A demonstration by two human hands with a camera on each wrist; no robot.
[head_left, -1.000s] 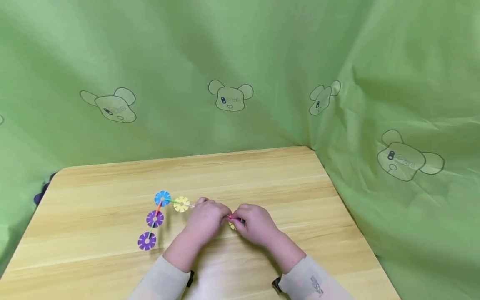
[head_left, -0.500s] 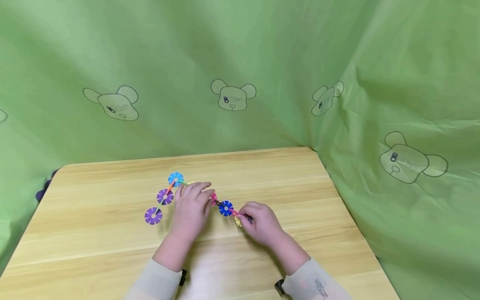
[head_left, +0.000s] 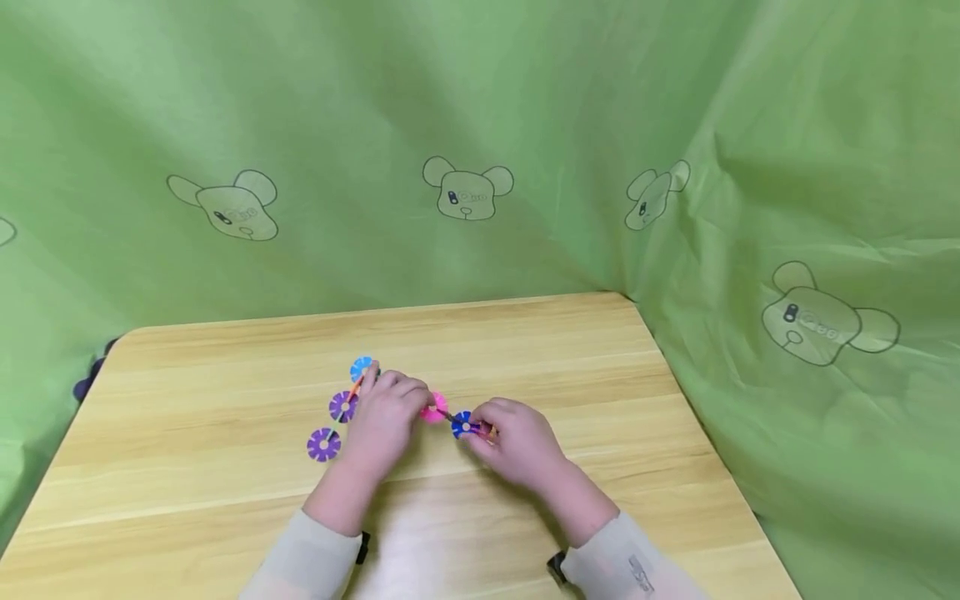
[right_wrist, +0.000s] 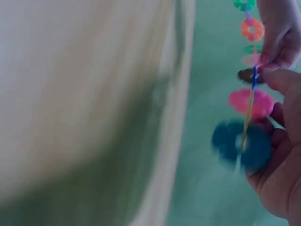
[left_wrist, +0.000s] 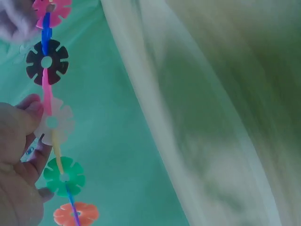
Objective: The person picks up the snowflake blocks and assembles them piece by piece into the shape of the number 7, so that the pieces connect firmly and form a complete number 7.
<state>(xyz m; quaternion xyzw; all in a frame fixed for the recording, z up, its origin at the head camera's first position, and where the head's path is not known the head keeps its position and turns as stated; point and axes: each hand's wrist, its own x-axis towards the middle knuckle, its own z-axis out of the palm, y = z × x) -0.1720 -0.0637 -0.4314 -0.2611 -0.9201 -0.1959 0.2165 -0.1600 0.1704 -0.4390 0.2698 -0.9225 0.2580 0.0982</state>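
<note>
A chain of slotted snowflake discs (head_left: 324,445) hangs in several colours, linked edge to edge through their notches. My left hand (head_left: 382,421) grips its middle, covering some discs; in the left wrist view its thumb and finger pinch a whitish disc (left_wrist: 65,123). My right hand (head_left: 519,440) pinches the chain near its right end, beside a dark blue disc (head_left: 460,425). A pink disc (head_left: 435,407) shows between both hands. In the right wrist view, my right thumb touches a dark disc (right_wrist: 244,75), and a blurred teal disc (right_wrist: 225,141) hangs by the fingers.
The wooden table (head_left: 225,517) lies beneath both hands. Green cloth (head_left: 337,100) with bear-head drawings surrounds its back and right side. A dark purple thing (head_left: 84,385) shows past the table's left edge.
My left hand has moved left along the chain, away from my right hand, baring the pink and dark blue discs. The chain's left part has shifted right and slightly away from me.
</note>
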